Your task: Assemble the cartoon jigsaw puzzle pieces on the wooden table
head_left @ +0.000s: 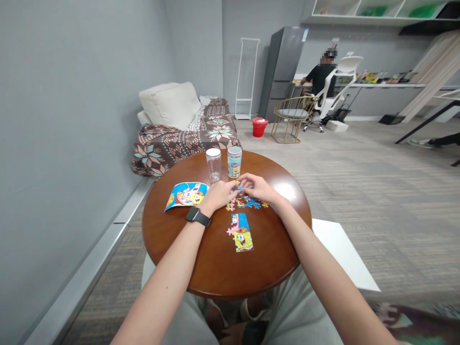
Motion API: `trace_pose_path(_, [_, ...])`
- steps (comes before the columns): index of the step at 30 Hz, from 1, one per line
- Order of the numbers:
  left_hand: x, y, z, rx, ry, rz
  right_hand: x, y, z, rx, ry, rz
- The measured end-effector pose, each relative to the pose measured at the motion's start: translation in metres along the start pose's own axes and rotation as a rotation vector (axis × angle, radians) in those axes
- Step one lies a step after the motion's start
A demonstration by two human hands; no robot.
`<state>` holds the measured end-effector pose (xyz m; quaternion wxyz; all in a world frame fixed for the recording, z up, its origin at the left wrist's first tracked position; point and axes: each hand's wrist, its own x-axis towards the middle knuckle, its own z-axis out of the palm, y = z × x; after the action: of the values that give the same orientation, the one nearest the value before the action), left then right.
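Loose jigsaw pieces (253,203) lie in a heap on the round wooden table (212,258), blue, pink and yellow. My left hand (220,195), below a wrist with a black watch (198,216), reaches in from the left with its fingers drawn together; what they hold is too small to make out. From the right, my right hand (259,187) curls over the heap, its thumb and fingers bent around a small blue piece near the left fingertips. Closer to me rests a joined puzzle section (243,238) with a yellow cartoon face and a pink figure.
A curled picture sheet (187,194) lies at the left. Behind the hands stand a clear jar (214,167) with a white lid and a printed tin (234,165). Beyond are a covered sofa (187,136), a red bin (259,127) and a seated person (321,79).
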<state>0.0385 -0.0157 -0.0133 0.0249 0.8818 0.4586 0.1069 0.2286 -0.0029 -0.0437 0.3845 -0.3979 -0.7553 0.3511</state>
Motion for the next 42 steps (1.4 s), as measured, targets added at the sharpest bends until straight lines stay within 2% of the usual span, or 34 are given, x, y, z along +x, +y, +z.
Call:
trace_pose_path(6, [0.004, 0.007, -0.016, 0.085, -0.131, -0.052, -0.001, 0.001, -0.002, -0.179, 0.050, -0.021])
trace_pose_path(8, [0.006, 0.005, -0.023, 0.153, -0.173, -0.020, -0.001, 0.003, -0.003, -0.219, 0.054, -0.022])
trace_pose_path(11, [0.005, -0.005, -0.030, 0.229, -0.185, 0.021, -0.001, 0.006, -0.006, -0.298, 0.091, -0.039])
trace_pose_path(15, [-0.006, -0.021, -0.033, 0.203, -0.114, -0.090, -0.002, 0.006, -0.012, -0.368, 0.140, -0.049])
trace_pose_path(17, [-0.012, -0.027, -0.032, 0.183, -0.176, -0.069, -0.003, 0.002, -0.014, -0.374, 0.142, -0.022])
trace_pose_path(20, [-0.016, -0.031, -0.030, 0.176, -0.208, -0.064, -0.005, -0.006, -0.016, -0.366, 0.145, 0.040])
trace_pose_path(28, [-0.016, -0.023, -0.023, 0.137, -0.225, 0.075, -0.005, -0.008, -0.013, -0.300, 0.030, 0.119])
trace_pose_path(35, [-0.019, -0.018, -0.022, 0.126, -0.243, 0.133, -0.005, -0.007, -0.009, -0.248, -0.042, 0.145])
trace_pose_path(39, [-0.018, -0.020, -0.023, 0.154, -0.269, 0.162, -0.006, -0.005, -0.013, -0.327, 0.042, 0.138])
trace_pose_path(42, [-0.018, -0.021, -0.023, 0.174, -0.269, 0.172, -0.005, 0.001, -0.020, -0.399, 0.270, 0.149])
